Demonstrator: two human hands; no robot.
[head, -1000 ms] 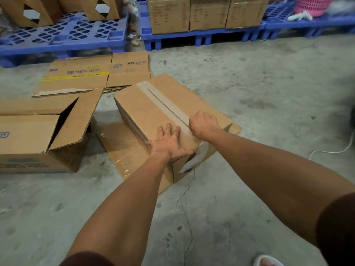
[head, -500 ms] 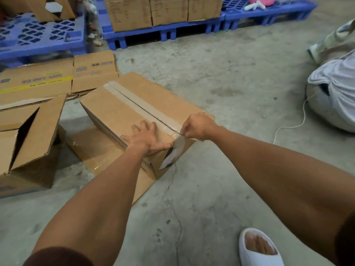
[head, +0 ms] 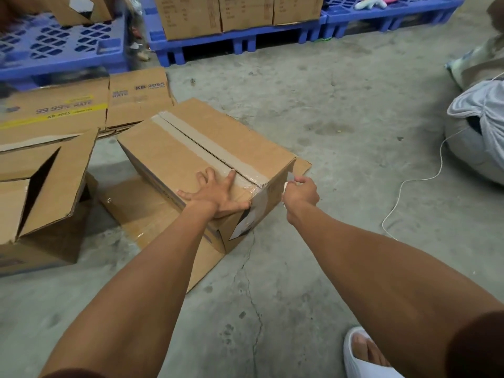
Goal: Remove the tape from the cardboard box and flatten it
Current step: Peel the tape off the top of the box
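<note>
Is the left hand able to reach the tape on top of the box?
Probably yes: the left hand lies flat on the box, fingertips right beside the tape, nothing between.

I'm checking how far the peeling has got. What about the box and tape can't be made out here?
Head view, the only one:
- Cardboard box contents: top flaps closed.
- Its underside and far sides: face away.
- Tape end inside the right hand: fingers cover it.
- Box edge under the left hand.

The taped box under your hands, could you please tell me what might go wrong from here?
The right hand pinches only a small tape end at the box corner; so thin a grip may tear it off short.

The box lies on flattened cardboard, held by the left hand alone; a hard pull might slide it.
</note>
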